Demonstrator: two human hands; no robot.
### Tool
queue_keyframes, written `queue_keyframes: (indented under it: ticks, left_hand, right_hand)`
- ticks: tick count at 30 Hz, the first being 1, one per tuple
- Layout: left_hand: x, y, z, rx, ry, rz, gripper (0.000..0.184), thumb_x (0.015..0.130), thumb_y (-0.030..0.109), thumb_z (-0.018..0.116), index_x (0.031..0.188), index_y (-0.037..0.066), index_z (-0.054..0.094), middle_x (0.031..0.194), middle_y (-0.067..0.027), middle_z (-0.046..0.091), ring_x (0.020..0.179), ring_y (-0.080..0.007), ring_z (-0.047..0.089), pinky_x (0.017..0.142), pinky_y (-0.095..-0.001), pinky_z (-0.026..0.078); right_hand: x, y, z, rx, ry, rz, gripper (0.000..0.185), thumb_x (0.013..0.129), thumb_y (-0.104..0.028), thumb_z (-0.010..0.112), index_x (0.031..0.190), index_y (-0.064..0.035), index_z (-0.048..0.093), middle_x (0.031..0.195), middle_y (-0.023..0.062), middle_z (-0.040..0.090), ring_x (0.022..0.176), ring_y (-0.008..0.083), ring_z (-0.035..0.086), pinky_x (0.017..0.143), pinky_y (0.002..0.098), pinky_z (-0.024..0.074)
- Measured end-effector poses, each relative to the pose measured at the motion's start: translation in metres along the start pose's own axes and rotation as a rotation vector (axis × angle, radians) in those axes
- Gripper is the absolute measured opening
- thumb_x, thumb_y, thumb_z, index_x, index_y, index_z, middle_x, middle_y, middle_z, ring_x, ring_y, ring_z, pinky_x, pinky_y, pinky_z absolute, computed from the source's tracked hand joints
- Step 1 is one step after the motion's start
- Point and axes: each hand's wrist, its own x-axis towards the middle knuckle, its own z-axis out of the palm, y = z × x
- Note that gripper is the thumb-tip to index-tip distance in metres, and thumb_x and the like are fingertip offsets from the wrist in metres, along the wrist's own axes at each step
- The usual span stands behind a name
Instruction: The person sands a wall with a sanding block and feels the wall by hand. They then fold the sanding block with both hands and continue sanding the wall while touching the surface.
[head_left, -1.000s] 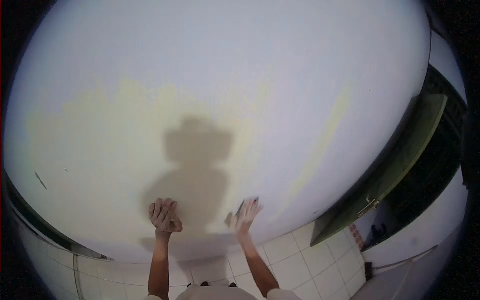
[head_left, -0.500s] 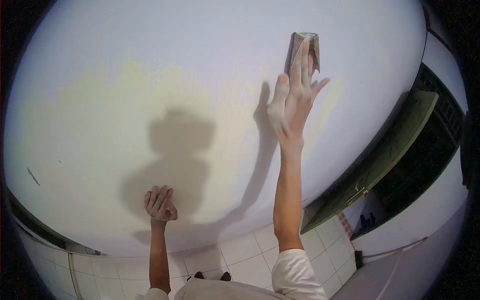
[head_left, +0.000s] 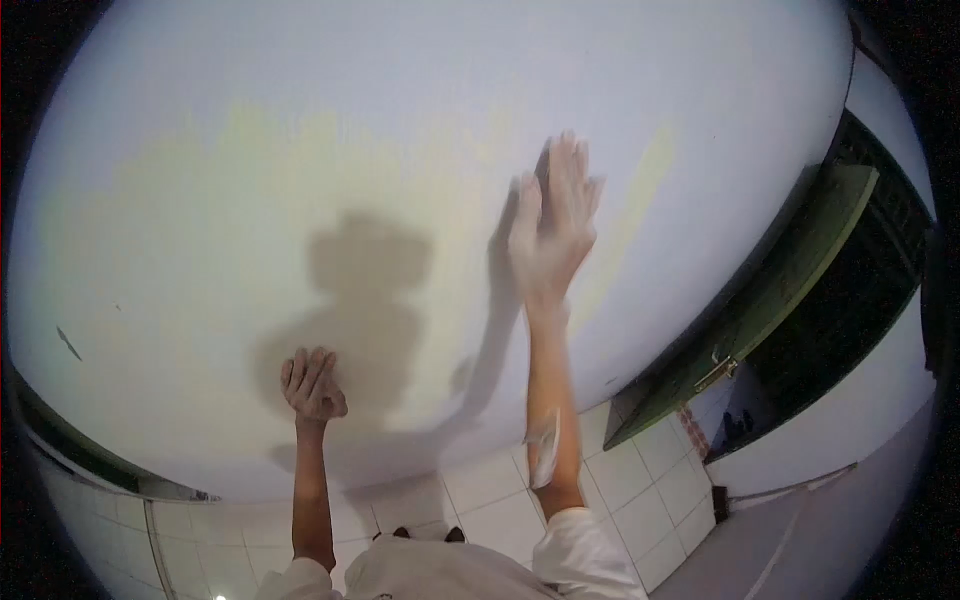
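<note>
My right hand (head_left: 558, 215), dusty and slightly blurred, is raised before the pale wall (head_left: 700, 60), its fingers stretched upward and nothing in them. Lower down, a blurred, curled piece of sandpaper (head_left: 544, 450) shows in front of my right forearm, apart from the hand. My left hand (head_left: 313, 384) is near the wall at lower left, whitened with dust. Its fingers are curled in, and no object shows in them. A yellowish patch (head_left: 220, 220) with ragged upper edges spreads over the wall, and a narrow yellow streak (head_left: 635, 205) runs right of my right hand.
A dark green door (head_left: 745, 330) with a metal handle (head_left: 717, 374) stands ajar at the right. White floor tiles (head_left: 485, 490) meet the wall's foot. My own shadow (head_left: 365, 290) falls on the wall. At left, the wall has a dark mark (head_left: 69, 343).
The sandpaper has left my right hand and dropped to beside the forearm. My right hand has moved down and slightly left. My left hand stays curled, slightly higher in view.
</note>
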Motion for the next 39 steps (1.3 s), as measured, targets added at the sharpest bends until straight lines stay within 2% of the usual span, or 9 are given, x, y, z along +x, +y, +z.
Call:
queue_keyframes:
  ticks: [3, 5, 6, 8, 20, 28, 30, 35, 39]
  left_hand:
    - [-0.022, -0.005, -0.012, -0.029, -0.075, 0.000, 0.050, 0.079, 0.007, 0.050, 0.121, 0.009, 0.076, 0.135, -0.0072, 0.069, 0.141, -0.0300, 0.051, 0.121, -0.0474, 0.031]
    - [-0.018, 0.002, -0.011, -0.099, -0.123, -0.083, 0.050, 0.079, 0.007, 0.051, 0.123, 0.009, 0.075, 0.138, -0.0096, 0.066, 0.143, -0.0317, 0.048, 0.123, -0.0511, 0.025]
    - [-0.025, 0.009, -0.022, -0.088, -0.151, -0.102, 0.050, 0.079, 0.007, 0.051, 0.123, 0.009, 0.075, 0.138, -0.0096, 0.066, 0.143, -0.0317, 0.048, 0.123, -0.0511, 0.025]
    - [-0.020, 0.015, -0.007, -0.012, -0.151, -0.078, 0.052, 0.081, 0.009, 0.053, 0.130, 0.010, 0.070, 0.141, -0.0109, 0.064, 0.144, -0.0339, 0.047, 0.124, -0.0514, 0.023]
    - [-0.034, 0.037, -0.022, -0.112, -0.325, -0.140, 0.058, 0.081, 0.004, 0.057, 0.138, 0.010, 0.064, 0.141, -0.0098, 0.064, 0.138, -0.0349, 0.053, 0.117, -0.0529, 0.035]
    - [-0.028, 0.036, -0.032, -0.098, -0.357, -0.132, 0.060, 0.077, 0.001, 0.058, 0.137, 0.011, 0.065, 0.141, -0.0094, 0.064, 0.138, -0.0330, 0.053, 0.118, -0.0513, 0.037]
    - [-0.023, 0.035, -0.035, -0.099, -0.341, -0.112, 0.062, 0.076, 0.000, 0.058, 0.137, 0.011, 0.064, 0.140, -0.0095, 0.065, 0.139, -0.0321, 0.053, 0.118, -0.0508, 0.036]
    - [0.001, 0.052, -0.036, -0.209, -0.231, -0.078, 0.061, 0.076, -0.002, 0.054, 0.135, 0.012, 0.065, 0.133, -0.0102, 0.069, 0.129, -0.0297, 0.061, 0.111, -0.0488, 0.043]
    - [0.044, 0.123, -0.015, -0.672, -0.504, -0.445, 0.041, 0.087, 0.010, 0.069, 0.128, 0.005, 0.068, 0.130, -0.0137, 0.070, 0.113, -0.0287, 0.070, 0.097, -0.0454, 0.053]
  right_hand:
    - [-0.299, 0.017, -0.067, 0.837, -0.288, 0.786, 0.053, 0.108, -0.032, 0.042, 0.148, 0.0020, 0.047, 0.154, 0.0192, 0.047, 0.145, 0.0329, 0.042, 0.119, 0.0477, 0.0287]
    - [-0.564, 0.049, -0.133, 1.339, -0.488, 2.050, 0.079, 0.105, -0.060, 0.038, 0.159, -0.0028, 0.033, 0.166, 0.0141, 0.031, 0.148, 0.0352, 0.036, 0.117, 0.0609, 0.0269]
    - [-0.550, 0.024, -0.177, 1.569, -0.593, 2.281, 0.096, 0.097, -0.076, 0.037, 0.162, -0.0062, 0.025, 0.168, 0.0128, 0.025, 0.148, 0.0390, 0.034, 0.115, 0.0706, 0.0225]
    - [-0.598, 0.012, -0.217, 1.916, -0.560, 2.481, 0.094, 0.097, -0.073, 0.041, 0.163, -0.0096, 0.021, 0.167, 0.0143, 0.025, 0.149, 0.0395, 0.033, 0.118, 0.0692, 0.0220]
    - [-0.563, 0.010, -0.219, 1.361, -0.125, 2.329, 0.076, 0.097, -0.059, 0.054, 0.155, -0.0125, 0.038, 0.164, 0.0135, 0.032, 0.152, 0.0371, 0.027, 0.121, 0.0647, 0.0187]
    - [-0.540, 0.031, -0.198, 1.266, -0.127, 2.293, 0.063, 0.096, -0.055, 0.060, 0.142, -0.0126, 0.054, 0.142, 0.0108, 0.057, 0.137, 0.0355, 0.048, 0.115, 0.0598, 0.0309]
    - [-0.539, 0.036, -0.188, 1.182, -0.213, 2.185, 0.065, 0.095, -0.057, 0.060, 0.142, -0.0121, 0.054, 0.139, 0.0091, 0.059, 0.131, 0.0345, 0.053, 0.106, 0.0579, 0.0376]
    - [-0.431, 0.024, -0.147, 0.989, -0.432, 1.753, 0.049, 0.103, -0.013, 0.060, 0.148, 0.0000, 0.048, 0.149, 0.0064, 0.054, 0.127, 0.0161, 0.055, 0.090, 0.0297, 0.0489]
    - [-0.343, 0.004, -0.115, 0.834, -0.555, 1.431, 0.046, 0.104, -0.017, 0.061, 0.145, 0.0022, 0.052, 0.147, 0.0074, 0.055, 0.120, 0.0146, 0.058, 0.090, 0.0300, 0.0497]
